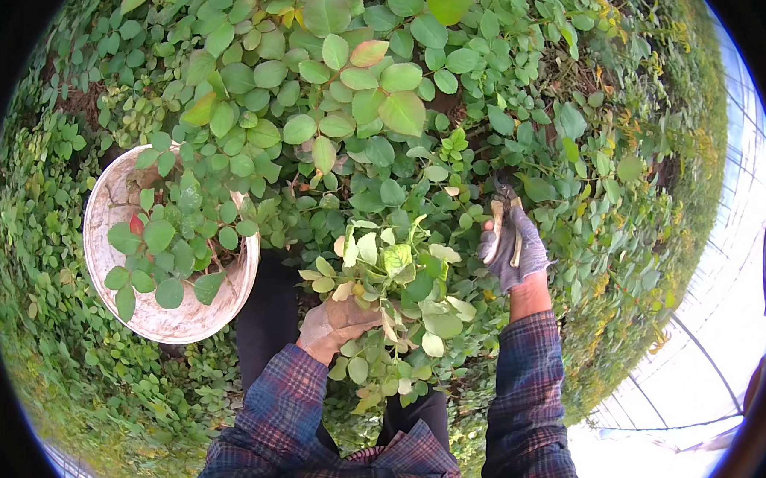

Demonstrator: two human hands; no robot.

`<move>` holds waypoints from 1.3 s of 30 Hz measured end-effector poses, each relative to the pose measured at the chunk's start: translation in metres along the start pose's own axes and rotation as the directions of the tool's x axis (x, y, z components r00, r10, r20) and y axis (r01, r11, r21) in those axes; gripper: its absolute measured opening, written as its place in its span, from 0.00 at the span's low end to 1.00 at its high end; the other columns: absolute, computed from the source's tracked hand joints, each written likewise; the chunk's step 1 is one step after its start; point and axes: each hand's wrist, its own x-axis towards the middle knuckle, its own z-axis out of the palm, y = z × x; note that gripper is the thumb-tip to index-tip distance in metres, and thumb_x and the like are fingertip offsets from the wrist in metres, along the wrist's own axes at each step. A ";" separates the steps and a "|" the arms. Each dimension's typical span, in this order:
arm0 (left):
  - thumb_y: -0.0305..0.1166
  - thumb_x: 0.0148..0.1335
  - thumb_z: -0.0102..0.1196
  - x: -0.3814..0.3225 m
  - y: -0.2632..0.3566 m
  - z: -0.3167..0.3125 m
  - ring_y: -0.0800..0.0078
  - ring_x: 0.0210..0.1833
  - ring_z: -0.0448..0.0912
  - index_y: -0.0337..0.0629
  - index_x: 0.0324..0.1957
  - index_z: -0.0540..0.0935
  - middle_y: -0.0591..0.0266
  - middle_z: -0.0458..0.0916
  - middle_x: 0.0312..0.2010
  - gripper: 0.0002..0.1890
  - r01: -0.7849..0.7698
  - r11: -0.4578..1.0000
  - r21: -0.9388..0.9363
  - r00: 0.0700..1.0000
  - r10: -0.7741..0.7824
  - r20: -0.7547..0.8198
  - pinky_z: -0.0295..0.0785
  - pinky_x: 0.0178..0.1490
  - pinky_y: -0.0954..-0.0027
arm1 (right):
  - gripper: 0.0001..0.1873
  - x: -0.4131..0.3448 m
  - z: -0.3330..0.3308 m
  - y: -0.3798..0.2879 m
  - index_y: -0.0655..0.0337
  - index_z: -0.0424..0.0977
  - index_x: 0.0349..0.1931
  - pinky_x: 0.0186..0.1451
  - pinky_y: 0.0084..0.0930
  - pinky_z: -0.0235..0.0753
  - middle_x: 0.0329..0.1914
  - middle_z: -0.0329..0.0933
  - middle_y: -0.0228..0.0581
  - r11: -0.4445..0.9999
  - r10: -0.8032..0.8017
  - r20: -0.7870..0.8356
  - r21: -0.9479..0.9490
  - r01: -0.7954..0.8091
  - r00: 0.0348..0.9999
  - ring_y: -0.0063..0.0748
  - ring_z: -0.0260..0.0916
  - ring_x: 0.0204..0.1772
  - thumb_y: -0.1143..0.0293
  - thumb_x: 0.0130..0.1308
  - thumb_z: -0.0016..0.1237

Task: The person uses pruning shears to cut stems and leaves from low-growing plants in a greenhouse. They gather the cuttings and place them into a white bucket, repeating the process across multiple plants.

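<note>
In a pale work glove, my left hand [341, 320] grips a bunch of leafy cuttings [394, 265] in front of my body. Some of their leaves are pale or yellowed, and they hide part of the fingers. My right hand [517, 251], in a grey glove with a bare fingertip showing, is closed around a pair of pruning shears [502, 225] with light handles. The dark blades point away from me into the foliage; whether they touch a stem cannot be made out. Rose-like bushes [376, 91] spread before both hands.
A dirty white bucket [174, 332] stands to my left, with leafy stems [177, 255] in and over it. Dense plants surround my legs [264, 323]. At the far right, a greenhouse wall of film [705, 343] on thin ribs borders the plants.
</note>
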 end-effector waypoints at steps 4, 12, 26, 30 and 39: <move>0.29 0.53 0.66 0.001 0.030 0.012 0.66 0.64 0.71 0.34 0.68 0.62 0.55 0.71 0.63 0.41 -0.014 0.999 0.039 1.000 0.015 -0.011 0.65 0.68 0.66 | 0.16 0.036 0.008 -0.003 0.61 0.70 0.52 0.42 0.38 0.81 0.42 0.77 0.41 0.983 -0.054 -0.035 0.176 0.059 0.998 0.42 0.76 0.41 0.60 0.72 0.45; 0.33 0.52 0.66 -0.002 0.030 0.014 0.65 0.62 0.73 0.36 0.60 0.74 0.57 0.76 0.59 0.32 -0.013 0.997 -0.070 0.998 0.009 -0.067 0.67 0.65 0.64 | 0.17 0.078 -0.007 0.008 0.61 0.71 0.51 0.46 0.42 0.78 0.47 0.74 0.42 0.934 -0.125 -0.021 0.335 0.124 0.992 0.43 0.74 0.43 0.60 0.69 0.49; 0.31 0.51 0.68 0.014 0.031 0.006 0.65 0.57 0.77 0.33 0.63 0.67 0.55 0.77 0.57 0.38 -0.015 0.964 0.264 0.997 0.035 -0.074 0.72 0.63 0.63 | 0.13 0.025 0.035 0.011 0.55 0.72 0.50 0.13 0.18 0.50 0.21 0.65 0.27 0.905 -0.160 -0.215 -0.421 0.057 0.963 0.16 0.52 0.13 0.63 0.68 0.52; 0.37 0.53 0.70 0.021 0.026 -0.001 0.60 0.59 0.77 0.32 0.64 0.65 0.50 0.76 0.58 0.40 -0.028 0.934 0.355 0.993 0.067 -0.097 0.71 0.66 0.59 | 0.35 -0.019 0.010 0.035 0.58 0.64 0.67 0.28 0.19 0.70 0.34 0.75 0.32 0.435 -0.190 -0.140 -0.899 -0.045 0.972 0.18 0.65 0.25 0.63 0.61 0.60; 0.53 0.52 0.69 0.026 0.046 0.029 0.59 0.58 0.76 0.30 0.60 0.72 0.51 0.76 0.57 0.42 -0.174 0.984 0.024 0.984 0.175 -0.038 0.68 0.66 0.57 | 0.27 -0.032 0.048 0.008 0.54 0.65 0.65 0.48 0.49 0.78 0.52 0.75 0.48 0.986 -0.110 0.342 0.157 0.058 0.933 0.47 0.75 0.48 0.54 0.69 0.48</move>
